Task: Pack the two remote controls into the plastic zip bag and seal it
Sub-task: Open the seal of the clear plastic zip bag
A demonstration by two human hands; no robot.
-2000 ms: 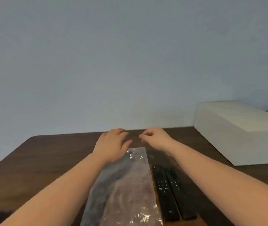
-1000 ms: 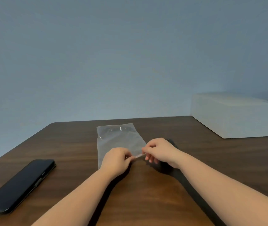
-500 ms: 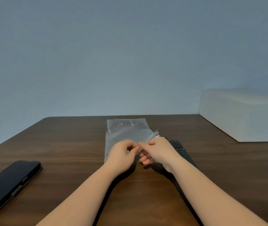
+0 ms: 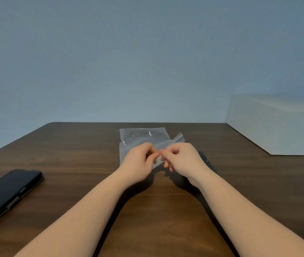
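Observation:
A clear plastic zip bag (image 4: 142,138) lies on the dark wooden table (image 4: 73,151), its near edge lifted. My left hand (image 4: 138,162) and my right hand (image 4: 181,160) both pinch that near edge, fingertips almost touching. One corner of the bag sticks up to the right of my right hand. Only the far tip of a black remote control (image 4: 205,161) shows, just right of my right wrist. My right forearm hides the rest of it, and I cannot make out a second remote.
A black phone in a case (image 4: 6,193) lies at the left near edge of the table. A large white box (image 4: 280,125) stands at the back right against the blue-grey wall.
The bag now lies farther out on the table. Both hands have closed on its near edge and lifted it, raising the right corner. The view has shifted, bringing the phone into sight.

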